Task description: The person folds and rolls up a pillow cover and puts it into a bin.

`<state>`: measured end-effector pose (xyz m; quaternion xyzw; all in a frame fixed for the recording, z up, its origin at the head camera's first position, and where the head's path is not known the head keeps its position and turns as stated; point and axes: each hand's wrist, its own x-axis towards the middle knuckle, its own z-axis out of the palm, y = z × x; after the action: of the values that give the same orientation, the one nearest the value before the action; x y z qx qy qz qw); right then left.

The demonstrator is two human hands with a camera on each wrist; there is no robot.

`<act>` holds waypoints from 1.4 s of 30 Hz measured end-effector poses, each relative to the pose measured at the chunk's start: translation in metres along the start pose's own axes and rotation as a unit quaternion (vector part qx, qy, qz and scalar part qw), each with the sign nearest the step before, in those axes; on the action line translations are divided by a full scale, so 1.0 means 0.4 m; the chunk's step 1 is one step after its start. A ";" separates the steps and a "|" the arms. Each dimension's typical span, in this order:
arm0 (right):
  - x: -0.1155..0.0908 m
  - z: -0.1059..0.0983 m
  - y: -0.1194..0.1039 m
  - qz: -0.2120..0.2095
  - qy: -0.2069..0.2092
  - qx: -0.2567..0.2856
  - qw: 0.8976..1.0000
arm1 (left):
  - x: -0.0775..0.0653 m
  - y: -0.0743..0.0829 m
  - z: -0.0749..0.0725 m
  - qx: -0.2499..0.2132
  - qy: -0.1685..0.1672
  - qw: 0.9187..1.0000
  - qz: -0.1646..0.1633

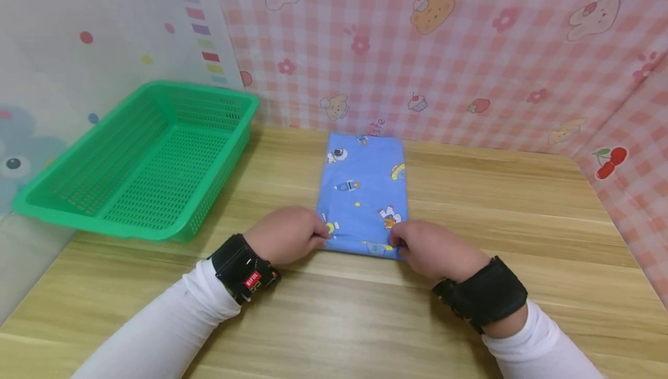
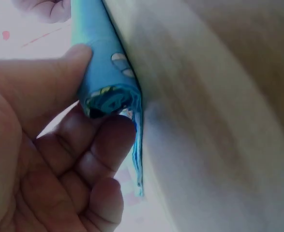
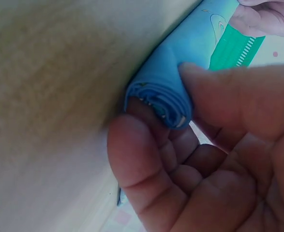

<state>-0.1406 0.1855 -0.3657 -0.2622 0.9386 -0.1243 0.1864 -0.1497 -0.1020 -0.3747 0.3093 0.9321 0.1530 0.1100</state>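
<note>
A blue cloth (image 1: 360, 193) printed with astronauts and rockets lies as a flat, narrow folded strip on the table. Its near edge is turned into a tight roll, whose layered spiral end shows in the left wrist view (image 2: 110, 101) and in the right wrist view. My left hand (image 1: 287, 234) pinches the roll's left end, thumb on the outside and fingers curled at the open end. At the other end my right hand (image 1: 435, 247) grips the roll, with a fingertip tucked by the coiled layers (image 3: 161, 96). The flat part stretches away from both hands toward the back wall.
On the left of the wood-grain table (image 1: 323, 321) stands a green perforated plastic basket (image 1: 195, 225). A pink checked wall covering (image 1: 376, 77) with cartoon prints rises right behind the cloth's far end, and walls also bound both sides.
</note>
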 end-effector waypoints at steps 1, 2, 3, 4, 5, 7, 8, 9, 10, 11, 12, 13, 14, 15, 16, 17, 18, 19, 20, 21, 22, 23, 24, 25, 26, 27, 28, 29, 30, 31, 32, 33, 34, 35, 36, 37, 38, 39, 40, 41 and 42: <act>0.002 -0.002 -0.001 0.011 -0.006 0.006 1.000 | 0.001 -0.001 0.001 -0.004 -0.001 1.000 -0.003; 0.004 -0.003 -0.001 0.018 -0.010 0.009 1.000 | 0.001 -0.002 0.001 -0.007 -0.002 1.000 -0.004; 0.007 -0.005 -0.001 0.024 -0.013 0.012 1.000 | 0.003 -0.002 0.002 -0.009 -0.002 1.000 -0.004; 0.008 -0.006 -0.002 0.029 -0.015 0.014 0.999 | 0.003 -0.003 0.002 -0.009 -0.002 1.000 -0.003; 0.010 -0.007 -0.002 0.032 -0.015 0.014 0.999 | 0.004 -0.003 0.002 -0.008 0.000 1.000 -0.001; 0.012 -0.009 -0.003 0.039 -0.015 0.014 0.999 | 0.007 -0.001 0.002 -0.009 -0.001 1.000 0.000; 0.013 -0.009 -0.003 0.041 -0.013 0.012 0.999 | 0.008 0.000 0.001 -0.008 -0.002 1.000 -0.002; 0.013 -0.010 -0.005 0.042 -0.011 0.011 0.999 | 0.009 0.002 0.000 -0.006 -0.002 1.000 -0.004; 0.014 -0.012 -0.005 0.043 -0.009 0.009 0.999 | 0.011 0.005 0.000 -0.005 -0.001 1.000 -0.006; 0.015 -0.013 -0.006 0.045 -0.008 0.005 0.999 | 0.012 0.010 0.000 -0.002 0.002 1.000 -0.006; 0.016 -0.014 -0.007 0.046 -0.007 0.001 0.999 | 0.014 0.014 0.000 0.001 0.004 1.000 -0.006; 0.018 -0.015 -0.009 0.047 -0.007 -0.004 0.999 | 0.016 0.020 0.001 0.006 0.007 1.000 -0.003; 0.020 -0.016 -0.011 0.048 -0.007 -0.007 0.999 | 0.018 0.025 0.002 0.011 0.011 1.000 0.004; 0.022 -0.016 -0.013 0.049 -0.007 -0.009 0.999 | 0.020 0.031 0.004 0.021 0.016 1.000 0.013; 0.024 -0.016 -0.015 0.050 -0.006 -0.012 0.999 | 0.021 0.038 0.005 0.030 0.020 0.999 0.022; 0.025 -0.015 -0.018 0.052 -0.005 -0.010 0.999 | 0.021 0.044 0.007 0.043 0.022 0.998 0.031; 0.026 -0.014 -0.019 0.050 -0.002 -0.009 0.999 | 0.021 0.050 0.008 0.059 0.024 0.997 0.040; 0.027 -0.013 -0.022 0.047 0.004 -0.007 0.999 | 0.021 0.055 0.010 0.077 0.025 0.996 0.048; 0.027 -0.011 -0.024 0.042 0.010 -0.004 0.999 | 0.021 0.060 0.011 0.096 0.026 0.993 0.056; 0.027 -0.009 -0.027 0.037 0.017 -0.004 0.999 | 0.020 0.064 0.012 0.116 0.026 0.991 0.061; 0.026 -0.007 -0.030 0.031 0.025 -0.008 0.999 | 0.019 0.068 0.013 0.132 0.027 0.989 0.064; 0.026 -0.005 -0.034 0.025 0.033 -0.013 0.999 | 0.019 0.072 0.015 0.151 0.030 0.986 0.069; 0.024 -0.003 -0.038 0.021 0.039 -0.023 0.999 | 0.019 0.076 0.016 0.166 0.034 0.983 0.073; 0.022 -0.002 -0.043 0.018 0.043 -0.032 0.998 | 0.018 0.080 0.016 0.180 0.037 0.980 0.076; 0.020 -0.001 -0.047 0.018 0.046 -0.041 0.998 | 0.018 0.084 0.017 0.192 0.042 0.977 0.078; 0.017 -0.001 -0.052 0.020 0.048 -0.049 0.997 | 0.018 0.088 0.018 0.201 0.046 0.975 0.079; 0.014 -0.002 -0.057 0.023 0.047 -0.056 0.997 | 0.018 0.091 0.018 0.209 0.050 0.974 0.079; 0.011 -0.002 -0.062 0.027 0.045 -0.061 0.997 | 0.018 0.094 0.018 0.215 0.053 0.972 0.079; 0.008 -0.003 -0.068 0.030 0.043 -0.066 0.996 | 0.019 0.096 0.019 0.216 0.054 0.972 0.078; 0.005 -0.003 -0.072 0.032 0.043 -0.070 0.996 | 0.020 0.097 0.020 0.214 0.055 0.972 0.075; 0.002 -0.002 -0.077 0.034 0.043 -0.076 0.996 | 0.021 0.099 0.022 0.211 0.057 0.973 0.074; -0.001 -0.002 -0.081 0.033 0.043 -0.083 0.995 | 0.022 0.099 0.023 0.208 0.059 0.974 0.072; -0.003 0.000 -0.085 0.029 0.045 -0.091 0.994 | 0.024 0.100 0.024 0.202 0.061 0.975 0.070; -0.004 0.002 -0.088 0.025 0.050 -0.101 0.993 | 0.025 0.101 0.025 0.199 0.064 0.976 0.069; -0.005 0.005 -0.090 0.019 0.056 -0.110 0.992 | 0.027 0.101 0.026 0.196 0.066 0.976 0.068; -0.006 0.008 -0.091 0.015 0.062 -0.117 0.991 | 0.029 0.101 0.027 0.193 0.065 0.977 0.066; -0.006 0.010 -0.092 0.010 0.068 -0.124 0.990 | 0.032 0.101 0.028 0.192 0.064 0.977 0.066; -0.006 0.013 -0.093 0.006 0.073 -0.127 0.989 | 0.034 0.101 0.028 0.192 0.060 0.978 0.063; -0.004 0.015 -0.093 0.005 0.077 -0.128 0.989 | 0.037 0.101 0.028 0.190 0.055 0.978 0.061; -0.002 0.017 -0.092 0.003 0.079 -0.127 0.989 | 0.039 0.100 0.028 0.189 0.051 0.979 0.058; 0.000 0.018 -0.092 0.004 0.078 -0.125 0.989 | 0.041 0.100 0.027 0.187 0.047 0.980 0.055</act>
<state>-0.1211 0.1540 -0.3600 -0.2689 0.9596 -0.0253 0.0787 -0.1374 -0.0591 -0.3725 0.3675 0.9300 -0.0036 -0.0022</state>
